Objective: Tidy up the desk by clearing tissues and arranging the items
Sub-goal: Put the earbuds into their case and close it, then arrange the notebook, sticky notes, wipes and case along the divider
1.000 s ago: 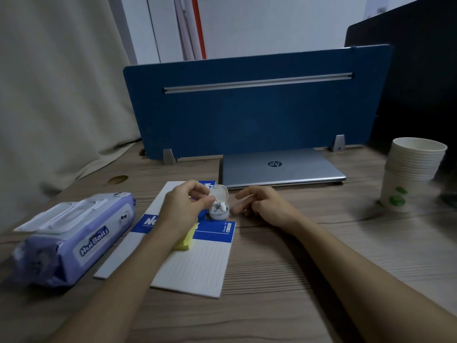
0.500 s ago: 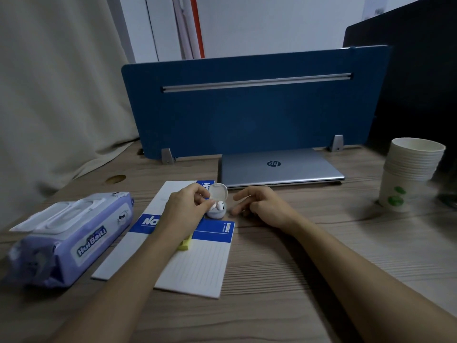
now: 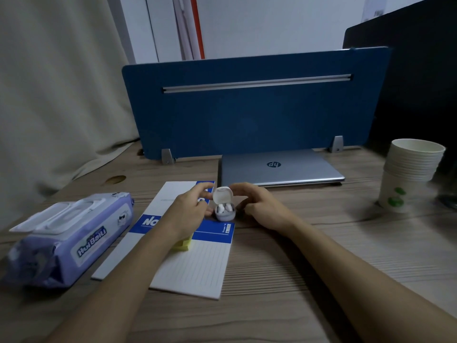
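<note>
Between the two hands, an open earbud case (image 3: 223, 211) sits on the notepad (image 3: 190, 258), both earbuds seated. The left hand (image 3: 189, 212) pinches its base; the right hand (image 3: 257, 206) curls at the lid, apparently touching it. Closing the lid likely comes next, needing gentle downward pressure.

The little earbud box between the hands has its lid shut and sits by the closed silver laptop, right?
Not quite. In the head view the small white earbud case has its lid flipped open, showing two earbuds inside. It does sit near the closed silver laptop, between both hands.
</note>
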A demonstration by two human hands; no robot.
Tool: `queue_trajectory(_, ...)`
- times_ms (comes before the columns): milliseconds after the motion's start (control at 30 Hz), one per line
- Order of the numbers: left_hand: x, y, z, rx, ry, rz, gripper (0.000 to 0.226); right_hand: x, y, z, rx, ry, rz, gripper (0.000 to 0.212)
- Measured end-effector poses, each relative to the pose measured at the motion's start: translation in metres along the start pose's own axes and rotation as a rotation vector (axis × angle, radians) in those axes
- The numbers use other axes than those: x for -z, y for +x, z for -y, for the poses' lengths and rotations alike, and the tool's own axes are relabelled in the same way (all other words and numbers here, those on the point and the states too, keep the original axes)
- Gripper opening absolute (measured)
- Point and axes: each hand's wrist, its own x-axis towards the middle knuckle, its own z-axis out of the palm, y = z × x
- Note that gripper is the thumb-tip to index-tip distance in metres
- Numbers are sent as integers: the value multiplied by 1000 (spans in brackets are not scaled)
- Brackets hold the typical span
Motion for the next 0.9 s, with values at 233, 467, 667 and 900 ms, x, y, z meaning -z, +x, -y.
queue_trajectory(233,5,-1,-2,-67,135,-69,37,-1,-3,3,-12,-45,28,34)
queue_trajectory(467,48,-12,3,24,325,190,47,-11,-1,-2,74,-235,65,25)
queue_trajectory(667,78,-26,6,166,521,533,101,-3,-2,-8,72,-319,-86,20)
queue_trajectory(900,77,-21,16,119,498,515,91,21,-6,-21,-52,-385,-297,12)
